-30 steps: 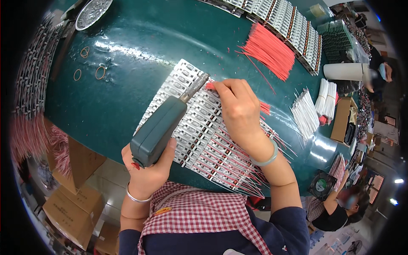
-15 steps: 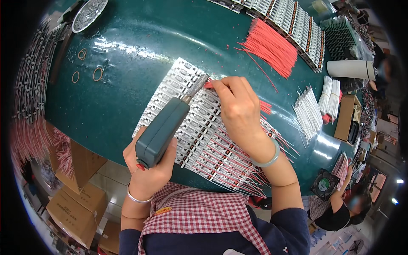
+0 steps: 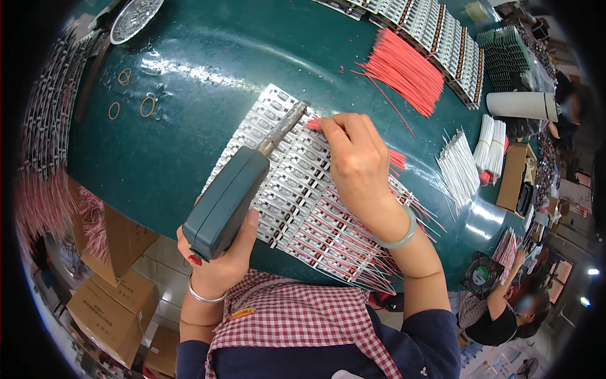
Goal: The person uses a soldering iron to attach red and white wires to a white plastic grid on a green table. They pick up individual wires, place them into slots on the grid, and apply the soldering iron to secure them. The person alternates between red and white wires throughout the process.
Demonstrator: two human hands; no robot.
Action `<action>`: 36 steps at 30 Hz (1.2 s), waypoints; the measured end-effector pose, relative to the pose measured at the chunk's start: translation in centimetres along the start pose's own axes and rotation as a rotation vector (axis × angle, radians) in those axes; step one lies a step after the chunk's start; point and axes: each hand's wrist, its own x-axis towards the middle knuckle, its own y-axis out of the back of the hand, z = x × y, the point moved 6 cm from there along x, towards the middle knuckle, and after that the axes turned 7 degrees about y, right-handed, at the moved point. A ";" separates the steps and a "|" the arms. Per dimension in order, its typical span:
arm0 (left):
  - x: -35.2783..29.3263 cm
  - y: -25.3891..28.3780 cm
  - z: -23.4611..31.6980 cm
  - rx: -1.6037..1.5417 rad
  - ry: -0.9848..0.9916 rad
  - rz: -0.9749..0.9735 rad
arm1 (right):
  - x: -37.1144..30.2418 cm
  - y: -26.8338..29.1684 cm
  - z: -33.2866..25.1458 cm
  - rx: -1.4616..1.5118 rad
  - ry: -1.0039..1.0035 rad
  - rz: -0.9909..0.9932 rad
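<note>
My left hand [image 3: 221, 262] is wrapped around the dark green body of a soldering gun [image 3: 228, 201]. Its greyish metal tip points up and right, over the upper part of a white-grey panel of small parts [image 3: 254, 129]. Close to that tip, my right hand [image 3: 358, 161] pinches the ends of a bunch of red wires [image 3: 314, 123]; more of the bunch shows past the far side of the palm. Red and white wires [image 3: 344, 237] stick out from the lower rows of the panel. My right hand and wrist cover part of the panel's right side.
A pile of red wires [image 3: 407, 72] lies at the back right, beside rows of panels [image 3: 435, 38]. White wires [image 3: 459, 169] and a white cylinder [image 3: 521, 104] are to the right. Rubber bands [image 3: 148, 107] and a metal dish [image 3: 134, 22] sit left. Another person [image 3: 505, 306] works at lower right.
The soldering gun in my left hand has shifted down and left, its tip drawing slightly away from the red wires. My right hand has barely moved.
</note>
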 end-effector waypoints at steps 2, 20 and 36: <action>-0.1 0.1 0.0 0.002 0.009 -0.006 | -0.1 0.1 0.0 -0.001 -0.002 0.010; 0.0 0.0 0.0 0.009 -0.011 -0.071 | -0.3 0.0 -1.2 0.010 0.027 0.010; -0.4 0.5 0.5 0.062 -0.061 -0.029 | -0.2 0.1 -1.3 -0.004 0.033 -0.008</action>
